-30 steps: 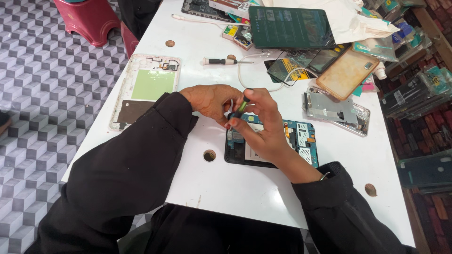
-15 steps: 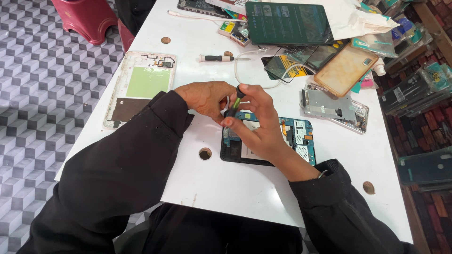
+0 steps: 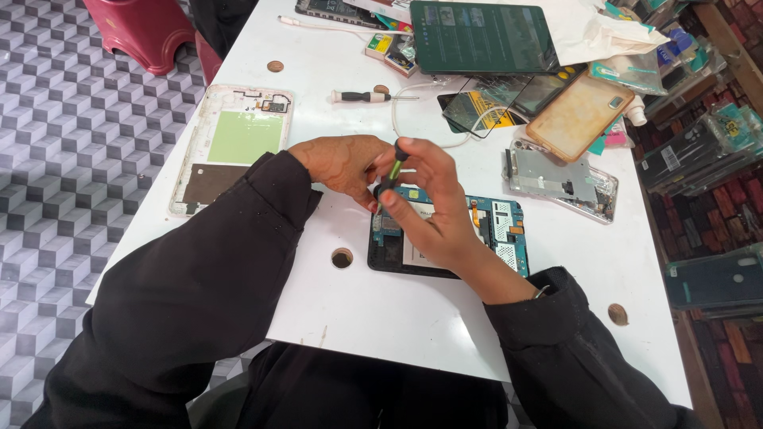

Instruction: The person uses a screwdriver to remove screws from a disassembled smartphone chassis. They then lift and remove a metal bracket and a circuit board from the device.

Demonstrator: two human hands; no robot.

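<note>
White table (image 3: 413, 318) bears opened tablet (image 3: 493, 230); right hand (image 3: 429, 202) grips screwdriver (image 3: 392, 171).

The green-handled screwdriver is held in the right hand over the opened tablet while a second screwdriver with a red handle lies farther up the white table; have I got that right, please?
Not quite: the second screwdriver has a black handle, not red, as the head view shows. The rest holds: the right hand holds the green-handled screwdriver over the opened tablet on the white table.
</note>
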